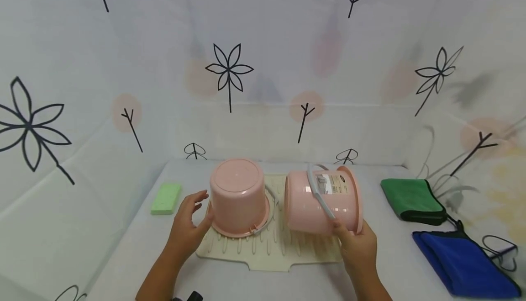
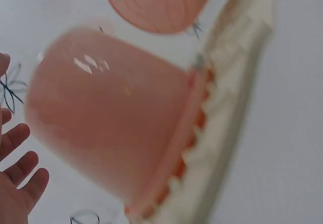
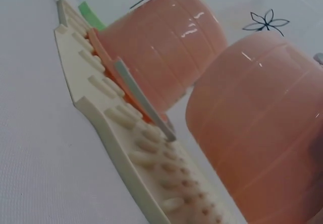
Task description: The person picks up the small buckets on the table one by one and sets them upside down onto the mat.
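Note:
An upside-down pink bucket (image 1: pixel 238 205) stands rim-down on a cream ridged drying mat (image 1: pixel 269 261), its grey handle lying round the rim on the right. My left hand (image 1: pixel 188 225) is at its left side, fingers spread and loosely bent, thumb right at the bucket wall in the head view. In the left wrist view the fingers (image 2: pixel 20 168) stand apart from the wall. My right hand (image 1: pixel 358 245) grips a second pink bucket (image 1: pixel 300 207) near its rim, thumb by the grey handle (image 1: pixel 318 191). That bucket is tipped on its side over the mat's right part, mouth to the right, label showing.
A light green sponge (image 1: pixel 166 198) lies left of the mat. To the right are a folded green cloth (image 1: pixel 411 195) and a folded blue cloth (image 1: pixel 464 262). Patterned white fabric (image 1: pixel 263 127) hangs behind the table and along both sides. A small black object (image 1: pixel 195 297) shows at the bottom edge.

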{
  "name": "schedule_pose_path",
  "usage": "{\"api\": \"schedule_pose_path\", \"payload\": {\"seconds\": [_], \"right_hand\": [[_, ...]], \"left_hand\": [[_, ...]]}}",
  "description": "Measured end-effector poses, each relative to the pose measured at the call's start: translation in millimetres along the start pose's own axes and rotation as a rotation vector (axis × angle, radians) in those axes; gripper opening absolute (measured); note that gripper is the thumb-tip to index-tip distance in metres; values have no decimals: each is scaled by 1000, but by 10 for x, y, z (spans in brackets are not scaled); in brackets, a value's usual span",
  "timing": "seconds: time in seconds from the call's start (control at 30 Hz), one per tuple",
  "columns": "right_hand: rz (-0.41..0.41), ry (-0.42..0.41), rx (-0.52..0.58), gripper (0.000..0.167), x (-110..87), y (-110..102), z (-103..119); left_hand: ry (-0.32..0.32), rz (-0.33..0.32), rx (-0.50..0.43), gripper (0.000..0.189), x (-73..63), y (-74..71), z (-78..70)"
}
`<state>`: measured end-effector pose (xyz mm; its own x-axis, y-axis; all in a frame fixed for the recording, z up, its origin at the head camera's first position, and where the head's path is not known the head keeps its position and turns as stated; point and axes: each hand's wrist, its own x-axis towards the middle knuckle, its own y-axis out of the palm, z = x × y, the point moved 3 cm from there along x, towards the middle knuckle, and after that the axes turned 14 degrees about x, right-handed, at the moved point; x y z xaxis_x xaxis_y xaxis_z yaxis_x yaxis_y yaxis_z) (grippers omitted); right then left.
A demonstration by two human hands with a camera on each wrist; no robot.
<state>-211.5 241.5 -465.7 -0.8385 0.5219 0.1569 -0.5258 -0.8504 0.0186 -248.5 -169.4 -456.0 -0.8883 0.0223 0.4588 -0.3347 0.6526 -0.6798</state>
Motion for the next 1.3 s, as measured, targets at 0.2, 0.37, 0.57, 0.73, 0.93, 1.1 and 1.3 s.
{"api": "schedule_pose_path", "payload": {"seconds": [0.2,0.37,0.57,0.73,0.93,1.1,1.3], "right_hand": [[20,-1,22,67,13,0,2],[28,7,5,68,16,-29,3],[46,33,11,65,41,-56,-19],[54,77,-3,62,42,-60,-37],[52,46,-3,60,60,-53,7],[37,18,-3,61,72,-106,22],[51,25,57,57,58,-107,2]], "left_hand": [[168,-96,-26,51,124,-69,-508],[277,-60,-70,54,271,31,-880],[334,47,-130,51,361,279,-1161],[280,200,-184,59,387,517,-1335],[200,300,-220,76,419,792,-1440],[141,371,-181,99,466,1005,-1436],[136,426,-220,111,517,1122,-1439]]}}
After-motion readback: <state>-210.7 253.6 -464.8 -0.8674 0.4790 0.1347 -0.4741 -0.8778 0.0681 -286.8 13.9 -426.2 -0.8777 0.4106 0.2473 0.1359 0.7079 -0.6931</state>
